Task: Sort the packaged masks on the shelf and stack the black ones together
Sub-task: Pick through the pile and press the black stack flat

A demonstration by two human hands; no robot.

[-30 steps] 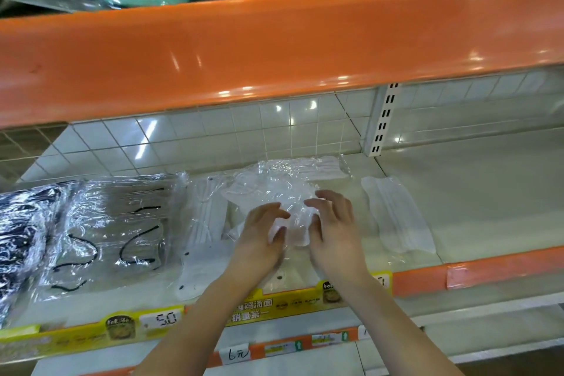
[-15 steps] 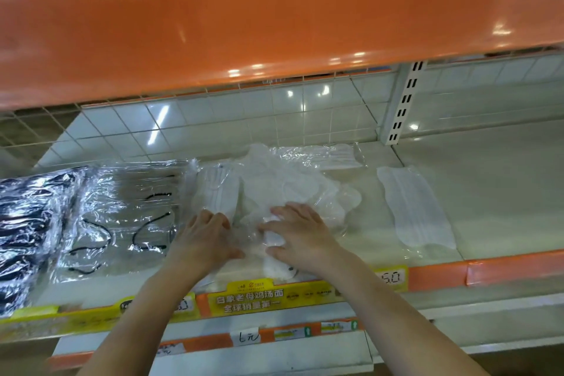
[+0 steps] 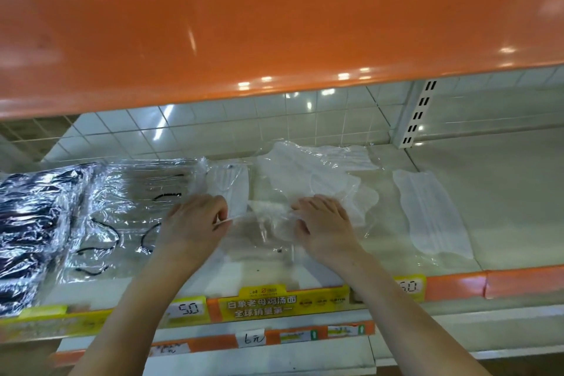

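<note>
White-tiled wall backs a pale shelf [image 3: 503, 192] beneath an orange upper ledge [image 3: 274, 24]. At far left lies a glossy stack of black masks [image 3: 27, 223], then a clear pack with black ear loops [image 3: 122, 207], a heap of white masks [image 3: 320, 174], and a lone white mask [image 3: 430, 214]. Left hand [image 3: 195, 223] pinches clear wrap; right hand [image 3: 323, 226] presses flat on the heap.

Both forearms are stretched forward, the left hand [image 3: 195, 224] and right hand [image 3: 323, 224] held palm-down with fingers curled.
</note>
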